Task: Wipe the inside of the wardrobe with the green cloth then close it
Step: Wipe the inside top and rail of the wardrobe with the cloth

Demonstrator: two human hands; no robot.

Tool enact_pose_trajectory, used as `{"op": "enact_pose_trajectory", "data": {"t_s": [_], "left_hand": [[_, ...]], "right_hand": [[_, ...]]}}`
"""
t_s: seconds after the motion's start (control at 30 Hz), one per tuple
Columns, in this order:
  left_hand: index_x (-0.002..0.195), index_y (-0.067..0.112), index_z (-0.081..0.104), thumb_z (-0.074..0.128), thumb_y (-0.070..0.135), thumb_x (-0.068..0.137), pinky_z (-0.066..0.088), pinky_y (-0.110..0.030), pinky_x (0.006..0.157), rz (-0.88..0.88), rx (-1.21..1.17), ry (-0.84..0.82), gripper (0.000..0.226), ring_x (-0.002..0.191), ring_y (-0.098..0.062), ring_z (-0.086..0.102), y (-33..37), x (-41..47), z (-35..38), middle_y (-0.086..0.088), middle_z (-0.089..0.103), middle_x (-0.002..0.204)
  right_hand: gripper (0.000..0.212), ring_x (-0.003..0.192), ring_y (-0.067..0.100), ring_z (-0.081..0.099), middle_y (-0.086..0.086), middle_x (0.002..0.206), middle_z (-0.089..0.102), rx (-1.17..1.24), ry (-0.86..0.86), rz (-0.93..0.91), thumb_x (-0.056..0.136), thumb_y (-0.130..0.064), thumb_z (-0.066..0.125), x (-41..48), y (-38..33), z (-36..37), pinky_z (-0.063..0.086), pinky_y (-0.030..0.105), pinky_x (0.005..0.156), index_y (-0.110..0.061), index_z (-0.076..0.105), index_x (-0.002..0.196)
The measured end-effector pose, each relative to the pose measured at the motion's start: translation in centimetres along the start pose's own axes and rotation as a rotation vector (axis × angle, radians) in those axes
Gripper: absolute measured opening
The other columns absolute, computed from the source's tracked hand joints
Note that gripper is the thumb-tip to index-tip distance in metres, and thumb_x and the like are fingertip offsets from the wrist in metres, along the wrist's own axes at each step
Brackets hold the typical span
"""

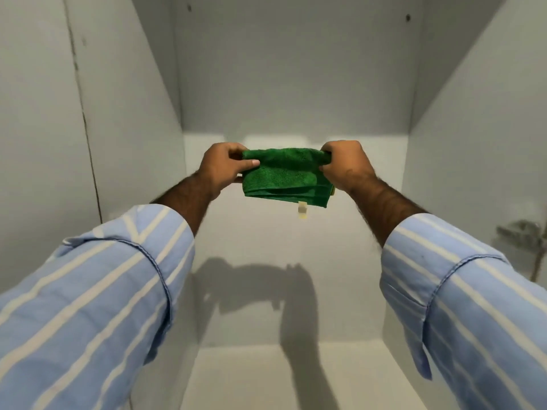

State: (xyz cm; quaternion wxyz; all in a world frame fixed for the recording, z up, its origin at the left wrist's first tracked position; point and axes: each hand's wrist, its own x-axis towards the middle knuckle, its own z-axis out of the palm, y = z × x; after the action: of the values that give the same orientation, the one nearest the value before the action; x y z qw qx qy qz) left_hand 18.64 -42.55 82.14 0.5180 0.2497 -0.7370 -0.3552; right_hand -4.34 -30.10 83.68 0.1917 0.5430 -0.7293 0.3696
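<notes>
Head view shows your two hands raised at the centre of the frame, holding the green cloth [287, 176] stretched between them inside the wardrobe [296, 84]. Your left hand [223, 168] is closed on the cloth's left end, thumb lying across the front of the fabric and the fingers curled behind it, mostly hidden. Your right hand [344, 165] is clenched tight around the upper right corner, where the fabric bunches into a narrow twist. The cloth is folded into layers and hangs clear of every panel; a small pale tag [302, 211] dangles from its lower edge, too blurred to read. Both striped blue sleeves [97, 288] fill the lower corners and run out of the frame. The wardrobe compartment stands open and holds only the cloth and your hands; their shadow [260, 288] falls on the back panel in the lower centre. At the right edge, a grey metal fitting [521, 232] is blurred and cut off, so you cannot tell what it is. Two small dark holes mark the back panel near the top.
</notes>
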Motion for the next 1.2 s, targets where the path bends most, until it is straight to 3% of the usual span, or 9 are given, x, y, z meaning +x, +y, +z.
{"op": "enact_pose_trajectory", "data": {"t_s": [0.2, 0.4, 0.6, 0.73, 0.8, 0.97, 1.03, 1.1, 1.2], "left_hand": [[0.105, 0.010, 0.068, 0.081, 0.007, 0.085, 0.063, -0.027, 0.065, 0.218, 0.015, 0.200, 0.024, 0.086, -0.023, 0.073, 7.7, 7.0, -4.3, -0.005, 0.070, 0.091], [0.106, 0.016, 0.069, 0.085, 0.020, 0.082, 0.064, -0.038, 0.083, 0.503, 0.152, 0.478, 0.029, 0.099, -0.025, 0.073, 15.6, 12.1, -7.8, -0.010, 0.075, 0.104], [0.102, 0.016, 0.074, 0.089, 0.024, 0.077, 0.057, -0.011, 0.070, 0.612, 0.296, 0.659, 0.030, 0.074, -0.003, 0.067, 20.9, 16.1, -10.7, 0.003, 0.074, 0.091], [0.107, 0.013, 0.074, 0.089, 0.017, 0.077, 0.066, -0.037, 0.079, 0.577, 0.294, 0.695, 0.033, 0.091, -0.017, 0.076, 22.2, 18.8, -12.4, -0.004, 0.078, 0.102], [0.109, 0.013, 0.073, 0.088, 0.017, 0.078, 0.066, -0.044, 0.078, 0.534, 0.277, 0.686, 0.035, 0.097, -0.022, 0.076, 22.4, 20.2, -13.5, -0.006, 0.078, 0.107], [0.110, 0.016, 0.072, 0.087, 0.027, 0.080, 0.064, -0.039, 0.088, 0.496, 0.487, 0.688, 0.035, 0.098, -0.022, 0.074, 20.9, 22.7, -15.2, -0.006, 0.077, 0.109], [0.110, 0.016, 0.072, 0.084, 0.031, 0.083, 0.061, -0.028, 0.080, 0.557, 0.503, 0.677, 0.034, 0.094, -0.018, 0.071, 19.9, 23.3, -15.4, -0.003, 0.076, 0.106], [0.110, 0.016, 0.072, 0.081, 0.037, 0.085, 0.048, -0.017, 0.069, 0.614, 0.574, 0.711, 0.034, 0.092, -0.013, 0.065, 19.4, 23.6, -15.6, 0.003, 0.072, 0.103], [0.111, 0.013, 0.072, 0.075, 0.044, 0.089, 0.049, -0.023, 0.081, 0.629, 0.628, 0.697, 0.038, 0.100, -0.018, 0.066, 18.9, 24.2, -16.4, -0.001, 0.073, 0.109]], "right_hand": [[0.035, 0.105, 0.028, 0.064, 0.005, 0.117, 0.066, 0.162, 0.331, -0.169, 0.088, -0.003, 0.066, 7.0, -5.0, -3.6, 0.060, 0.045, 0.087, -0.024, 0.060, 0.116], [0.029, 0.091, 0.038, 0.061, 0.010, 0.123, 0.053, 0.193, 0.675, -0.382, 0.089, -0.006, 0.067, 12.4, -9.1, -8.5, 0.056, 0.049, 0.070, -0.015, 0.050, 0.110], [0.018, 0.098, 0.035, 0.061, 0.010, 0.133, 0.051, 0.018, 0.739, -0.497, 0.095, -0.003, 0.054, 18.0, -13.0, -11.9, 0.057, 0.044, 0.076, -0.015, 0.062, 0.106], [0.031, 0.101, 0.020, 0.056, -0.005, 0.125, 0.053, 0.017, 0.711, -0.523, 0.099, -0.023, 0.053, 21.9, -15.0, -13.0, 0.058, 0.044, 0.089, -0.019, 0.063, 0.128], [0.030, 0.110, 0.029, 0.059, 0.007, 0.132, 0.056, -0.094, 0.723, -0.573, 0.101, -0.015, 0.051, 22.9, -16.2, -12.7, 0.055, 0.046, 0.094, -0.016, 0.068, 0.126], [0.016, 0.123, 0.040, 0.052, 0.017, 0.122, 0.060, -0.373, 0.787, -0.457, 0.095, -0.020, 0.071, 24.0, -19.1, -11.4, 0.046, 0.055, 0.100, -0.011, 0.077, 0.106], [0.013, 0.122, 0.038, 0.054, 0.017, 0.123, 0.062, -0.446, 0.815, -0.493, 0.093, -0.019, 0.070, 24.3, -20.1, -10.3, 0.043, 0.053, 0.101, -0.010, 0.076, 0.100], [0.020, 0.116, 0.036, 0.059, 0.016, 0.126, 0.062, -0.347, 0.775, -0.569, 0.099, -0.018, 0.060, 24.8, -20.7, -8.9, 0.049, 0.050, 0.097, -0.007, 0.073, 0.109], [0.042, 0.121, 0.034, 0.060, 0.013, 0.133, 0.062, -0.166, 0.692, -0.617, 0.108, -0.036, 0.041, 25.7, -21.2, -6.6, 0.047, 0.047, 0.107, -0.010, 0.062, 0.133]]}}
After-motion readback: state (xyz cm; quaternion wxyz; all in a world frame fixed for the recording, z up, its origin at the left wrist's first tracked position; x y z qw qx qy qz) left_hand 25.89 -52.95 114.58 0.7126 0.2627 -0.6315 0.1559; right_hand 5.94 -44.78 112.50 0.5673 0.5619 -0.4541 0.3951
